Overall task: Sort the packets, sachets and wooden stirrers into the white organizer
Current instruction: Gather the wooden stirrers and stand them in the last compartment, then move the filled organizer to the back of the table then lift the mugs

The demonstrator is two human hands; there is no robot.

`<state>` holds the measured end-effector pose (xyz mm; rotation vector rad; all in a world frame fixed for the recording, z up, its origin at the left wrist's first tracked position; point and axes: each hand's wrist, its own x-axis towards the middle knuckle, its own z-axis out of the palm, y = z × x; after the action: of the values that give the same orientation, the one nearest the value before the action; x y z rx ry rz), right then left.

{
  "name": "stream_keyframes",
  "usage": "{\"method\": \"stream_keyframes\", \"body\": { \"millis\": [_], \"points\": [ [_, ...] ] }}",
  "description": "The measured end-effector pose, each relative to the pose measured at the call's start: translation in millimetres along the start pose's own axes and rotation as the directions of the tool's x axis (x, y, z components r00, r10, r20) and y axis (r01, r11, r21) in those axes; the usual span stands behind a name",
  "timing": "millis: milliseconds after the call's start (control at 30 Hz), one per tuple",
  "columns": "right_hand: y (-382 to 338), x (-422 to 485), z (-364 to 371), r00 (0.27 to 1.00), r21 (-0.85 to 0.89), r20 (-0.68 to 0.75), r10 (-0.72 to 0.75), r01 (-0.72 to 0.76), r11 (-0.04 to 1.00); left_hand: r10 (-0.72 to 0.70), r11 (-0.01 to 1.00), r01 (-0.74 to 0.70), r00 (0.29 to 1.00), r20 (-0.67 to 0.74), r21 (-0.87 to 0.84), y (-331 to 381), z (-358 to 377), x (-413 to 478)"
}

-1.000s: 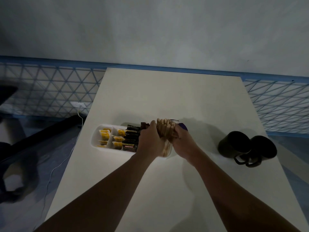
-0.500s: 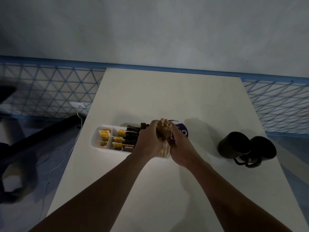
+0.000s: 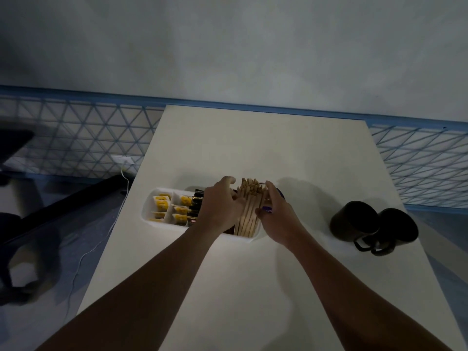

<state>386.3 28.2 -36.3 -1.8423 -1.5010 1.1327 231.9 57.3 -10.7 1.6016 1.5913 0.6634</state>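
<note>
Head view, dim light. Both forearms reach forward from the lower edge and meet over the right end of the organizer (image 3: 149,213).

Left hand (image 3: 219,210): back of hand up, wrist straight, fingers curved against the left side of the stirrers (image 3: 249,207). The index finger is lifted above the others. Contact with the bundle is visible. Whether this hand grips or only steadies is hard to tell from this angle.

Right hand (image 3: 277,220): cupped round the right side of the bundle, fingers wrapped over its upper part, thumb laid across the front. It holds the stirrers.

Stirrers: a tight bundle between the two hands, standing in the organizer's right-end compartment and leaning away from the person.

Just left of the left hand: dark packets (image 3: 195,207) upright in their compartment. Further left: yellow sachets (image 3: 162,204) in the small compartments.

Under the right hand's fingers: a purple packet (image 3: 269,209), mostly hidden.

Well to the right of the right hand: two black mugs (image 3: 354,221), touching each other, handles toward the person.

All of it sits on the table (image 3: 253,148).
</note>
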Motion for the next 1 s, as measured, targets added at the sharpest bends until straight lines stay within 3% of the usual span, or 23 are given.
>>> {"method": "stream_keyframes", "body": {
  "millis": [233,500,633,833,933,1000],
  "points": [
    [10,-6,0,1.0,0.047,-0.002,-0.023,0.023,0.999,0.003,0.999,-0.011,0.983,-0.185,-0.04,-5,-30,-6],
    [23,-23,9,1.0,0.007,0.007,-0.011,0.011,1.0,-0.061,0.997,0.071,0.933,-0.354,0.013,-26,-68,-19],
    [28,-31,17,1.0,-0.029,-0.011,0.006,-0.007,1.0,-0.061,0.998,0.058,0.937,-0.345,-0.018,-52,-88,-21],
    [29,-39,35,0.996,-0.013,-0.077,0.046,-0.047,0.999,-0.054,0.992,0.083,0.959,-0.279,0.094,-92,-113,-24],
    [26,-41,47,0.991,-0.005,-0.116,0.061,-0.062,0.998,-0.104,0.976,0.132,0.981,-0.165,0.172,-110,-120,-24],
    [23,-42,53,0.989,0.006,-0.137,0.048,-0.047,0.999,-0.138,0.981,0.151,0.985,-0.106,0.123,-121,-121,-23]
  ]
}}
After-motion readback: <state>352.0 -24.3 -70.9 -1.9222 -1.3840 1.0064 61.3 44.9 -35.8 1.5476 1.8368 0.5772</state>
